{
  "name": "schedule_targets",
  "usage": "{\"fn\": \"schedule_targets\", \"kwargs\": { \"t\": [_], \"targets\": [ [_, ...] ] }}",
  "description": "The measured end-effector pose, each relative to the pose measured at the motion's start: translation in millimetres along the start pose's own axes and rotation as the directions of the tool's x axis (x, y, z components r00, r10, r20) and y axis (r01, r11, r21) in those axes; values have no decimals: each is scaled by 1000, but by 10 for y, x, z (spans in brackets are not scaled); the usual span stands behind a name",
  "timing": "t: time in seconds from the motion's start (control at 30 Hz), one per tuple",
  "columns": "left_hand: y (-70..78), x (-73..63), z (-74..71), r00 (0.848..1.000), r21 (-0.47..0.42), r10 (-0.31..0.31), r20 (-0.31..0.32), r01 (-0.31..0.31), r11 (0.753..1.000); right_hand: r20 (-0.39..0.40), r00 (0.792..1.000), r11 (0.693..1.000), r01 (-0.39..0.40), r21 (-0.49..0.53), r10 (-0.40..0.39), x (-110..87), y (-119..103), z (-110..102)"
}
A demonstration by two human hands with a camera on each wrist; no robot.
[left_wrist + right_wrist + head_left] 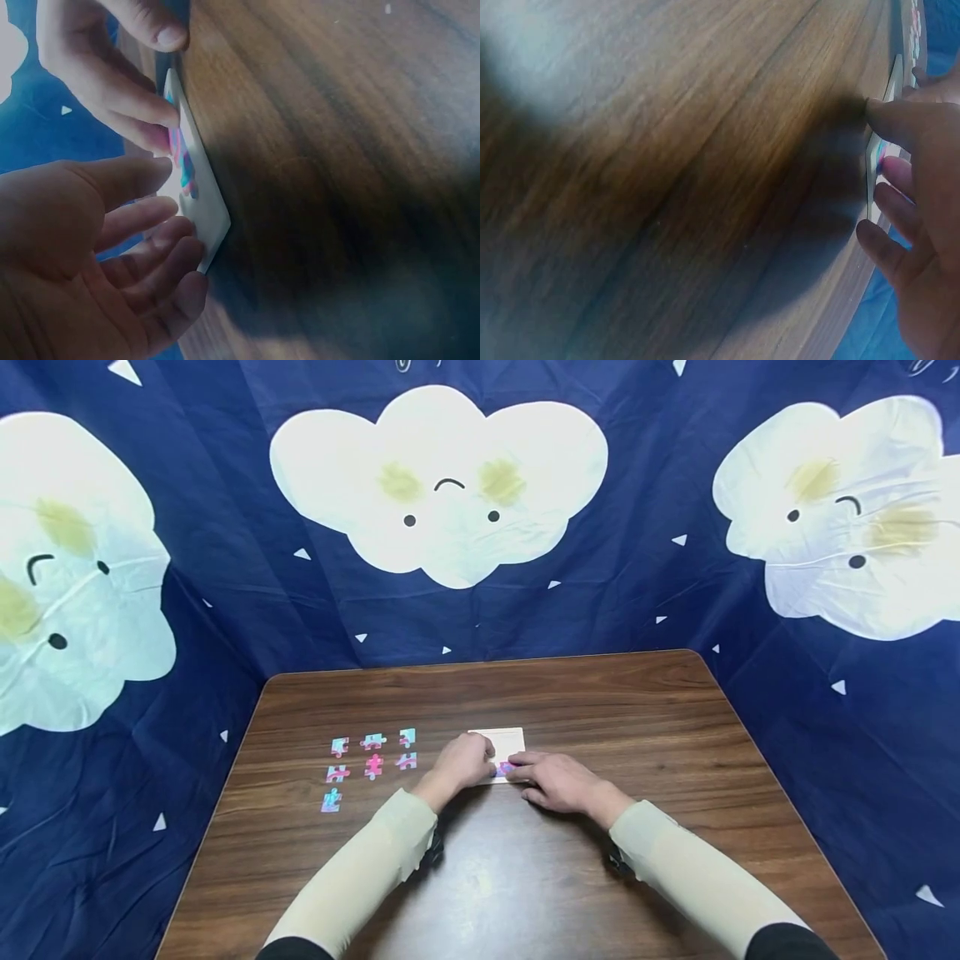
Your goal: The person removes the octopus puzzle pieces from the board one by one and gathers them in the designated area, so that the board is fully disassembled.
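A flat white puzzle tray (504,742) lies on the table between my hands. Pink, purple and blue jigsaw pieces (184,169) sit along its near side; fingers partly cover them, so their number is unclear. My left hand (459,762) is at the tray's left end, its fingers loosely bent over the edge and its thumb close to the pieces. From the right, my right hand (558,781) reaches in with fairly straight fingers, their tips touching the pieces. Its thumb is by the tray's near edge in the right wrist view.
To the left, several loose jigsaw pieces (373,766) lie apart in rows on the brown wooden table (600,710). A dark blue cloth (480,618) with printed clouds hangs behind the table and at both sides.
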State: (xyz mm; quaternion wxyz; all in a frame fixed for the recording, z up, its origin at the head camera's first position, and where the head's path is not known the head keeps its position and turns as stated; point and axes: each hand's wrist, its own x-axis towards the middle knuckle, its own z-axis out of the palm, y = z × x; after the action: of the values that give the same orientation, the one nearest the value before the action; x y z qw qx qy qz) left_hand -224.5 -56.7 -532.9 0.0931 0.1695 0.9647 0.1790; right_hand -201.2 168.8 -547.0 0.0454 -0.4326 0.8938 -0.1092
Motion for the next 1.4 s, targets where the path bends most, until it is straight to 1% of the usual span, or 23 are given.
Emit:
{"fn": "schedule_targets", "kwargs": {
  "t": [0.13, 0.23, 0.37, 0.47, 0.6, 0.87, 1.1, 1.27, 1.4],
  "targets": [
    [16, -4, 21, 1000, -1, 7, 7, -7, 1000, 10, 1000, 1000, -4, -2, 4, -13, 13, -1],
    [17, -8, 35, 1000, 3, 27, 10, -27, 1000, 8, 1000, 1000, 6, 5, -6, -17, 20, 10],
    [9, -16, 55, 998, 25, 65, 8, -65, 998, -14, 1000, 1000, 27, 11, -27, -19, 20, 25],
    [7, -27, 61, 996, 44, 92, 1, -92, 995, -22, 1000, 1000, 15, 6, -15, -26, 21, 33],
    [18, -44, 51, 994, 58, 114, -6, -113, 992, -16, 1000, 1000, -8, -1, 8, -36, 25, 36],
    [17, -44, 60, 993, 72, 122, 1, -122, 990, -11, 1000, 1000, -26, -11, 26, -30, 41, 36],
    [2, -21, 89, 990, 56, 138, -19, -137, 989, -7, 1000, 1000, -26, 11, 26, -27, 49, 15],
    [9, -6, 96, 991, 55, 131, -7, -130, 990, 3, 1000, 1000, -27, 13, 27, -21, 59, 17],
    [15, -4, 93, 991, 71, 132, 7, -133, 989, 12, 1000, 999, -29, 24, 28, -19, 55, 17]
  ]
}}
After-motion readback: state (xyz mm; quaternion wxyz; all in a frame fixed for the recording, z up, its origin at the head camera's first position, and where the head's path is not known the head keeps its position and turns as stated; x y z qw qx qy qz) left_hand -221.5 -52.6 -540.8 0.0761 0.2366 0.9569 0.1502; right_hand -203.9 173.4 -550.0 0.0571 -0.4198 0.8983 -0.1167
